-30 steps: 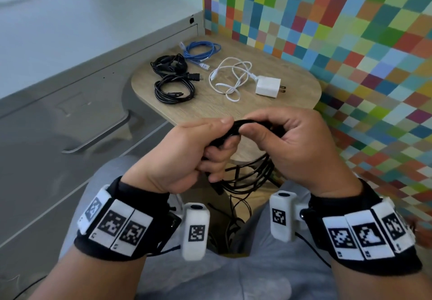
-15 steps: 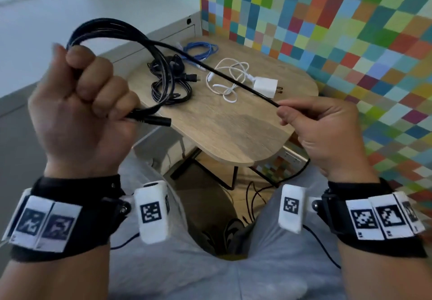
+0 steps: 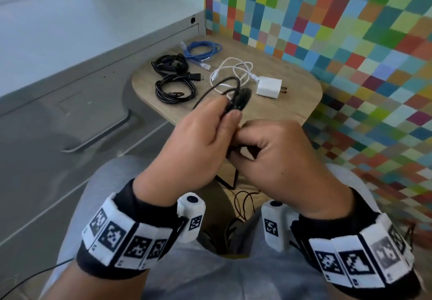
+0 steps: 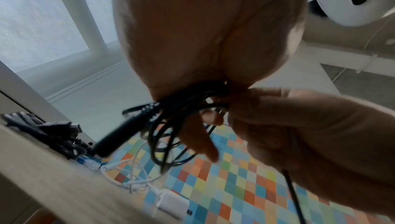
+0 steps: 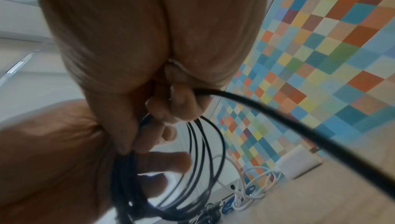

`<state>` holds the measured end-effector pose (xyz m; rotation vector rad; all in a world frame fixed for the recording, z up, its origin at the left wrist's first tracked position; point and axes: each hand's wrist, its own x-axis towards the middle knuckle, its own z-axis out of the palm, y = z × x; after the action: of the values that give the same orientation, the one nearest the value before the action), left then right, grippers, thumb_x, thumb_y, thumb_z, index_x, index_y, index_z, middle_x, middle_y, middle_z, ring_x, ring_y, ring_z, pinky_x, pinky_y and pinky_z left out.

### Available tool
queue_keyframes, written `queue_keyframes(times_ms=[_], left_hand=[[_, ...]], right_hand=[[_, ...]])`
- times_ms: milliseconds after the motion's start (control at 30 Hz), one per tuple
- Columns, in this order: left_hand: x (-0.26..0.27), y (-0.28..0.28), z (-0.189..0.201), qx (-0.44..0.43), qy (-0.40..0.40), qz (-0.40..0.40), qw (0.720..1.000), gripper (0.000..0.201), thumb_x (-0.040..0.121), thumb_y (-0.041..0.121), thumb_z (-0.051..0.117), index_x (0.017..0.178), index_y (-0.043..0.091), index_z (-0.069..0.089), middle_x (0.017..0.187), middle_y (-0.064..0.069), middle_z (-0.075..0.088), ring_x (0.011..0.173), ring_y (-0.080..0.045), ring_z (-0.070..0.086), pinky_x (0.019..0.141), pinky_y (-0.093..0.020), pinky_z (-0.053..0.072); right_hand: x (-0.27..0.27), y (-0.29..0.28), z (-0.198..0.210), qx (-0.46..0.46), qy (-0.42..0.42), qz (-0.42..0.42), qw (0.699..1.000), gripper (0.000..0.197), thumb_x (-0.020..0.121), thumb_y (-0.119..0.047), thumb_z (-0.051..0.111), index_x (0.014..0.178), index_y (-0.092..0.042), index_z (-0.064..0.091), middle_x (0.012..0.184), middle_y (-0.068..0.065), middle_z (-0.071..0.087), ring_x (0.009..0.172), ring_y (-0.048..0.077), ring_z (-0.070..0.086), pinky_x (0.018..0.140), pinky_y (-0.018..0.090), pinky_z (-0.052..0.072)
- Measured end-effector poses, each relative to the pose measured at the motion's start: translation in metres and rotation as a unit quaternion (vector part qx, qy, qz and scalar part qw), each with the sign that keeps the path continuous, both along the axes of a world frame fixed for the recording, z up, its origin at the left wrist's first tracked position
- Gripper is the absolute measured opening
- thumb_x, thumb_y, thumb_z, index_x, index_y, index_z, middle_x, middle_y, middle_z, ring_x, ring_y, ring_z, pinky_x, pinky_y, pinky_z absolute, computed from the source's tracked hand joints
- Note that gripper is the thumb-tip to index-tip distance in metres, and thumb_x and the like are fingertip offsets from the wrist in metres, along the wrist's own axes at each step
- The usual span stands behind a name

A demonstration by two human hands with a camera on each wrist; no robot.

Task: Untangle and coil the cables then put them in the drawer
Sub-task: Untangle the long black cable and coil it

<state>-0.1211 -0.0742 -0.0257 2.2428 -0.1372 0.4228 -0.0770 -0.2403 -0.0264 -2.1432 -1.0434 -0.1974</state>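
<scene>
Head view shows my left hand (image 3: pixel 194 140) and right hand (image 3: pixel 278 157) both gripping the thin black cable coil (image 3: pixel 236 96) above the bench (image 3: pixel 292 110); loops probably spring loose if fingers slacken.

I brought my left hand (image 3: pixel 198 136) down from where I had raised it at my left side and met my right hand (image 3: pixel 275 152) in front of me, over the near edge of the table (image 3: pixel 292 103). The stretch of black cable (image 3: pixel 233 94) I had pulled taut between them was gathered into loops, pinched in my left fingers (image 4: pixel 198 136), while my right hand closed on the strand below.
</scene>
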Motion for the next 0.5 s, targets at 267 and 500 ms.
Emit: queue_keyframes(times_ms=[267, 500], left_hand=[[0.004, 0.001, 0.0, -0.078, 0.099, -0.086, 0.988, 0.036, 0.104, 0.037, 0.046, 0.073, 0.02, 0.049, 0.055, 0.009, 0.048, 0.05, -0.007, 0.042, 0.051, -0.027, 0.036], [0.0, 0.013, 0.002, -0.263, 0.176, -0.184, 0.931, 0.049, 0.103, 0.04, 0.039, 0.065, 0.018, 0.06, 0.052, 0.007, 0.036, 0.047, -0.013, 0.024, 0.047, -0.021, 0.024]], right_hand=[[-0.004, -0.009, 0.005, 0.113, 0.031, -0.112, 0.987, 0.038, 0.072, -0.031, 0.094, 0.095, -0.023, 0.064, 0.078, -0.01, 0.062, 0.067, 0.004, 0.058, 0.057, 0.012, 0.041], [0.009, -0.025, 0.008, 0.041, 0.109, 0.015, 0.993, 0.056, 0.078, -0.034, 0.09, 0.131, -0.034, 0.07, 0.117, -0.018, 0.067, 0.091, 0.002, 0.062, 0.073, 0.016, 0.046]])
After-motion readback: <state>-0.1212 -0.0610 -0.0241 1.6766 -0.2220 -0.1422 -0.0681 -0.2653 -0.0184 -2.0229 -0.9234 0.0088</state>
